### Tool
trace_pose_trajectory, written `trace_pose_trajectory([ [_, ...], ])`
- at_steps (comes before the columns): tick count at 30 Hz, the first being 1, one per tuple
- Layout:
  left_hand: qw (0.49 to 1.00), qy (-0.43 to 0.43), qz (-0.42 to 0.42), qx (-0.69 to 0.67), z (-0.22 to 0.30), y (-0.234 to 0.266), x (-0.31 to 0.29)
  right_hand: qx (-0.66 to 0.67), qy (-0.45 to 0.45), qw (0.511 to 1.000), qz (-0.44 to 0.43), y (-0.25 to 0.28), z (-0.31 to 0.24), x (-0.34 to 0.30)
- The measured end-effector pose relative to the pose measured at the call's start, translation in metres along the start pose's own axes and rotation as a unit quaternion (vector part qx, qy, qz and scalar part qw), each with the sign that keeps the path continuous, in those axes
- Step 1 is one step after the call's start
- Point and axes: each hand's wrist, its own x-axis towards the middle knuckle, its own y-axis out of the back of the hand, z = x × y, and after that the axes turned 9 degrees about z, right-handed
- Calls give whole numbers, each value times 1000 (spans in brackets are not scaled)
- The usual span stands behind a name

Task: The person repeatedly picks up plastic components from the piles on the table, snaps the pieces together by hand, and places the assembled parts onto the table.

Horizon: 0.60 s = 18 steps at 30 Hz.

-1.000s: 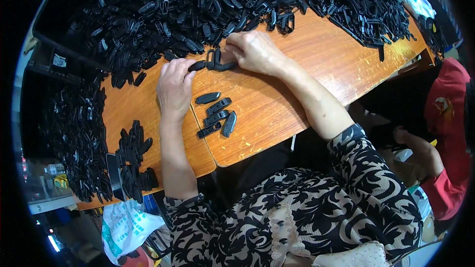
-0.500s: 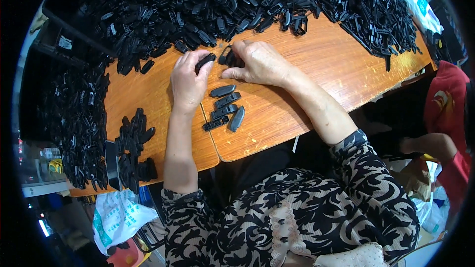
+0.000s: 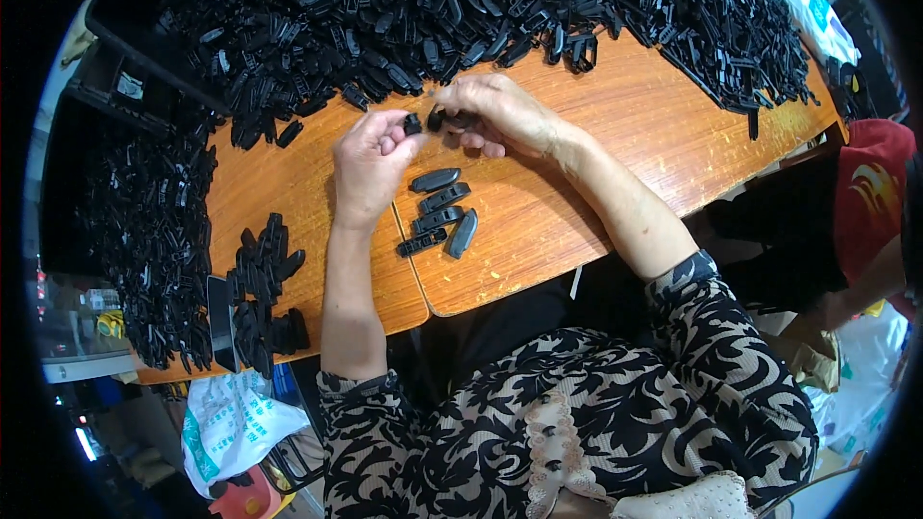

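Observation:
My left hand [image 3: 367, 171] pinches a small black plastic piece [image 3: 413, 123] between thumb and fingertips, just above the wooden table [image 3: 548, 202]. Facing it closely, my right hand [image 3: 510, 117] has its fingers curled round another black plastic piece [image 3: 436, 118], partly hidden by the fingers. Whether the two pieces touch, I cannot tell. Below the hands lie several black plastic pieces in a loose column: a smooth oval one [image 3: 436, 180] on top, a slotted frame [image 3: 423, 243] lower left, and a tilted smooth one [image 3: 462, 234].
A wide heap of black plastic parts [image 3: 385, 24] covers the table's far side, running down its left side [image 3: 159, 250]. Near the left front lies a smaller pile [image 3: 261, 264] beside a dark flat slab [image 3: 221, 322]. A white bag [image 3: 236, 423] hangs below. Another person's red garment [image 3: 870, 192] shows at right.
Both hands have turned and their pieces come closer together. My right fingers have curled in round their piece. The person at the right has shifted.

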Motion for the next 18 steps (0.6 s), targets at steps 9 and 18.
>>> trace_pose_trajectory([
  [9,997,0,-73,8,7,-8,-4,26,25,998,-43,-1,5,0],
  [18,995,36,-84,-31,8,-13,-6,-87,-43,995,-22,3,10,5],
])
